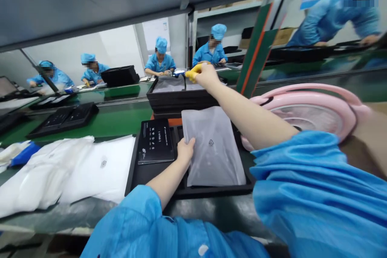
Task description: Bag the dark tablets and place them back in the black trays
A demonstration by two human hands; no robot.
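Note:
A frosted plastic bag (211, 149) with a recycling mark lies over the right side of a black tray (151, 175). My left hand (185, 151) is closed on its left edge, thumb on top. Whatever is inside the bag is blurred by the plastic. In the tray's left side rests a black tablet (156, 141) with white print. My right hand (208, 77) is stretched forward above a stack of black trays (181, 102) holding bagged items. Its fingers are bent together, with yellow at the tips that looks like finger cots; anything between them is hidden.
Loose white bags (102, 165) are piled left of the tray. A pink round fan (311, 109) stands at the right, beside a green post (256, 48). Another black tray (65, 119) sits on the green belt (121, 119). Several co-workers in blue work across the line.

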